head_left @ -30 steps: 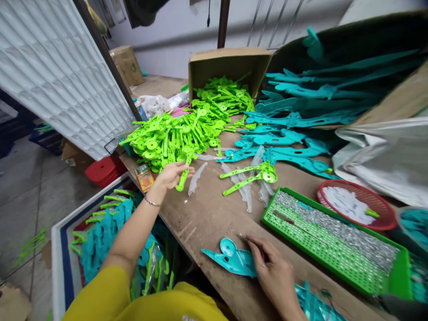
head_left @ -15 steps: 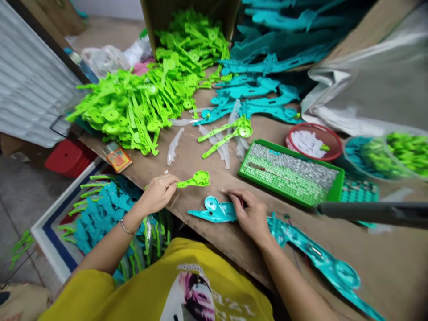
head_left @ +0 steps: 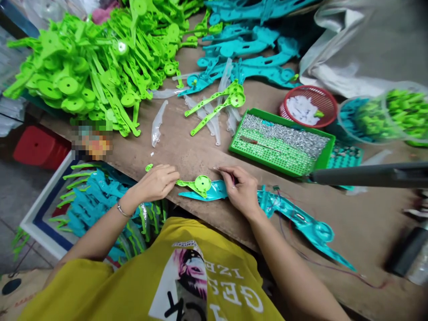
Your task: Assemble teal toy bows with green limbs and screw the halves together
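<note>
My left hand (head_left: pixel 157 183) is closed on a bright green plastic arm piece with a round cup (head_left: pixel 203 183). The cup end lies over the pointed left end of a long teal plastic shell (head_left: pixel 219 191) near the table edge. My right hand (head_left: pixel 243 189) is above the shell and hides its middle. Its thumb and forefinger pinch something small with a pale tip; a bit of dark red shows by the fingers, but I cannot make it out. Thin red and blue wires (head_left: pixel 290 214) trail over the shell's right part.
Green arm pieces (head_left: pixel 100 67) are heaped back left, teal shells (head_left: pixel 247 67) behind. Clear curved strips (head_left: pixel 158 122) lie mid-table. A green tray (head_left: pixel 254 149) holds screws and a screwdriver. Beside it stand a red basket (head_left: pixel 310 120) and tubs. A dark rod (head_left: pixel 368 173) juts in from the right.
My left hand has brought the green arm piece right and down onto the teal shell's left end, covering its round cup. My right hand stays over the shell. The view has shifted.
</note>
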